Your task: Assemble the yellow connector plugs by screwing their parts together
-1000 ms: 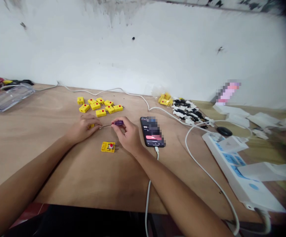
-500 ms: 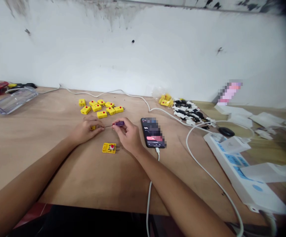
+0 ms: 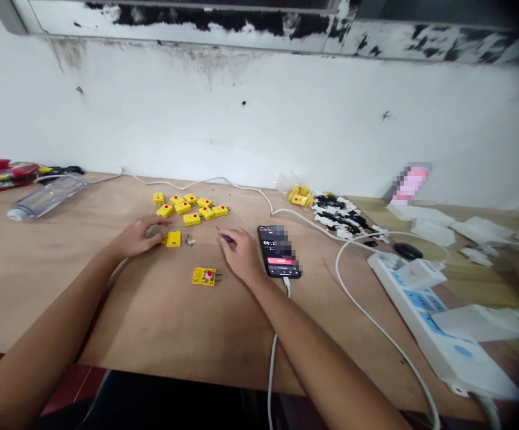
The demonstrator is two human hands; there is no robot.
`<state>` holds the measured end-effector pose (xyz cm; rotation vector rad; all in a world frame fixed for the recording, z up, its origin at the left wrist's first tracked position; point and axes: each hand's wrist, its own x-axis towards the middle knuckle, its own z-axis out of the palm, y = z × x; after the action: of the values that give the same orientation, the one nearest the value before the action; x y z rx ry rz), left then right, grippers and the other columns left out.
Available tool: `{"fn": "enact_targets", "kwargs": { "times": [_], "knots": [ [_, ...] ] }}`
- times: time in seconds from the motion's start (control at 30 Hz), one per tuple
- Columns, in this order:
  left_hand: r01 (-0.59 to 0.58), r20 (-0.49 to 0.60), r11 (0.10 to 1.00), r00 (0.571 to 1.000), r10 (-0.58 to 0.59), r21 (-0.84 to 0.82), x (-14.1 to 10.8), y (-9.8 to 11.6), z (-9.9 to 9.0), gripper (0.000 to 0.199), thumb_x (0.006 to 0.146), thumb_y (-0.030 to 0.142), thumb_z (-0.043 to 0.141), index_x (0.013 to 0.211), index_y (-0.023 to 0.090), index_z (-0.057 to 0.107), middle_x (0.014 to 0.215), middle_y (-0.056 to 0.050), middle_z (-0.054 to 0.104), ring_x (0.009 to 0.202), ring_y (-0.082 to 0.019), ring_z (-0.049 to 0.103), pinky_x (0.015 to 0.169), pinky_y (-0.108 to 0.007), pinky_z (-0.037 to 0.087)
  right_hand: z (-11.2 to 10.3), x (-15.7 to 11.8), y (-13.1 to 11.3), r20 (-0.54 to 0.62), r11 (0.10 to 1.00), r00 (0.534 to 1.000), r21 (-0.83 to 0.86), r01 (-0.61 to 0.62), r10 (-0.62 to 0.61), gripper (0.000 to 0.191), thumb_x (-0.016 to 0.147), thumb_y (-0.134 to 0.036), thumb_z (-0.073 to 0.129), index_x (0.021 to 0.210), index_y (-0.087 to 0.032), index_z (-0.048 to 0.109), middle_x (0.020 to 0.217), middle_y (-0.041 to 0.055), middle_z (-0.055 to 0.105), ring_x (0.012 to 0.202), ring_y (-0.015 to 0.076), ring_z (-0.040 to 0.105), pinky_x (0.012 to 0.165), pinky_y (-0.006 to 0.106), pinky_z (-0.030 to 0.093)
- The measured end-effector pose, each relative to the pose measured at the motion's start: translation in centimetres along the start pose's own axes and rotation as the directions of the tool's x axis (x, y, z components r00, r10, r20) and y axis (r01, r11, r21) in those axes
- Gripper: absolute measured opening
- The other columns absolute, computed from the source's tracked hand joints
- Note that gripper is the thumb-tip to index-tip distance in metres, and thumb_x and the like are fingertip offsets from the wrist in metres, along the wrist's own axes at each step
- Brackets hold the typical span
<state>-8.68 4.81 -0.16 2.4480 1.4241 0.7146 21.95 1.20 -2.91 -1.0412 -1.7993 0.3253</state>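
The left hand (image 3: 140,236) rests low over the tabletop (image 3: 151,322), its thumb and index finger standing apart in a loose, partly open grip. Just beside its fingertips lies a flat yellow plastic casing piece (image 3: 174,239); whether the thumb touches it, I cannot tell. A bit more yellow plastic shows next to the thumb. The right hand (image 3: 241,254) has its grip closed on a slim tool with a purple handle (image 3: 228,239), the narrow end pointing away from the person and to the left. Between the two hands lie some small metallic bits (image 3: 190,240), too small to make out.

Nearer the person sits an open yellow plastic plug with a red button and two metal pins (image 3: 204,276), its pins toward the right. Beyond the hands stands a loose group of yellow plastic blocks with red buttons (image 3: 183,207). Just right of the right hand lies a black smartphone (image 3: 277,272), with a white cable (image 3: 286,285) plugged into its near end. Farther right is a long white power strip with blue sockets (image 3: 454,358).
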Motion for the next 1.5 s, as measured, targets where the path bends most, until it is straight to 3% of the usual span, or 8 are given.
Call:
{"fn": "enact_targets", "kwargs": {
  "times": [0.17,0.4,0.57,0.67,0.83,1.0,1.1,1.5],
  "knots": [
    [-0.030,0.120,1.000,0.992,0.030,0.000,-0.8,-1.5,-1.3,0.049,0.082,0.050,0.061,0.120,0.019,0.069,0.124,-0.011,0.070,0.115,-0.030,0.063,0.104,-0.044,0.048,0.5,-0.1,0.7,0.101,0.987,0.993,-0.156,-0.048,0.064,0.017,0.081,-0.007,0.061,0.092,-0.015,0.072,0.100,0.0122,0.070,0.093,0.0226,0.066,0.089,0.038,0.053],
    [-0.020,0.174,1.000,0.985,0.019,0.003,-0.7,-1.5,-1.0,0.047,0.081,0.048,0.060,0.118,0.022,0.073,0.107,-0.008,0.074,0.086,-0.022,0.067,0.079,-0.032,0.054,0.3,-0.3,0.2,0.193,0.960,0.968,-0.258,-0.108,0.160,0.011,0.082,-0.014,0.066,0.091,-0.011,0.072,0.113,0.0184,0.065,0.106,0.0263,0.064,0.099,0.043,0.050],
    [0.021,0.041,1.000,0.999,-0.021,0.004,-0.7,-1.1,-2.2,0.049,0.081,0.052,0.060,0.115,0.019,0.074,0.108,-0.009,0.073,0.087,-0.023,0.066,0.075,-0.032,0.053,0.1,-0.5,0.2,0.201,0.968,0.973,-0.244,-0.058,0.109,0.014,0.082,-0.013,0.065,0.095,-0.014,0.071,0.112,0.0155,0.064,0.106,0.0248,0.063,0.099,0.043,0.050],
    [0.044,-0.053,0.981,0.997,-0.055,-0.190,-0.6,0.7,-1.7,0.050,0.087,0.056,0.056,0.113,0.017,0.073,0.116,-0.012,0.071,0.098,-0.027,0.066,0.081,-0.036,0.053,0.0,-0.3,-0.1,0.112,0.982,0.993,-0.189,-0.012,0.034,0.016,0.083,-0.014,0.064,0.098,-0.016,0.070,0.112,0.0136,0.064,0.107,0.0245,0.063,0.099,0.043,0.050],
    [0.064,0.092,0.758,0.996,-0.005,-0.650,-0.2,5.7,1.8,0.049,0.084,0.056,0.068,0.115,0.019,0.069,0.111,-0.011,0.073,0.097,-0.026,0.068,0.084,-0.038,0.056,-1.4,0.1,-1.9,-0.004,0.989,0.989,0.007,0.149,-0.149,0.023,0.090,-0.016,0.056,0.111,-0.019,0.068,0.107,0.0100,0.068,0.104,0.0212,0.065,0.095,0.039,0.053],
    [0.112,0.164,0.467,0.984,0.073,-0.877,-0.1,8.3,4.7,0.042,0.081,0.047,0.074,0.111,0.019,0.068,0.103,-0.009,0.072,0.085,-0.021,0.069,0.080,-0.036,0.056,-2.5,-0.3,-3.8,0.196,0.938,0.920,0.140,0.318,-0.341,0.051,0.086,-0.026,0.070,0.135,-0.025,0.057,0.123,0.0094,0.063,0.114,0.0210,0.062,0.098,0.039,0.054],
    [0.137,0.165,0.381,0.985,0.042,-0.914,-0.1,8.4,5.3,0.041,0.078,0.044,0.077,0.109,0.018,0.069,0.107,-0.010,0.072,0.086,-0.021,0.069,0.079,-0.035,0.056,-2.2,-0.5,-4.0,0.189,0.922,0.903,0.112,0.371,-0.386,0.045,0.093,-0.022,0.061,0.137,-0.027,0.056,0.119,0.0089,0.063,0.112,0.0184,0.063,0.098,0.038,0.054],
    [0.027,0.129,0.650,0.986,0.109,-0.760,-0.1,8.4,4.1,0.036,0.087,0.042,0.069,0.113,0.017,0.069,0.107,-0.010,0.073,0.096,-0.022,0.068,0.088,-0.036,0.054,-2.2,-1.3,-3.5,0.123,0.937,0.929,0.025,0.348,-0.348,0.032,0.087,-0.018,0.061,0.118,-0.021,0.065,0.109,0.0093,0.068,0.100,0.0192,0.065,0.089,0.037,0.056]
  ]
}}
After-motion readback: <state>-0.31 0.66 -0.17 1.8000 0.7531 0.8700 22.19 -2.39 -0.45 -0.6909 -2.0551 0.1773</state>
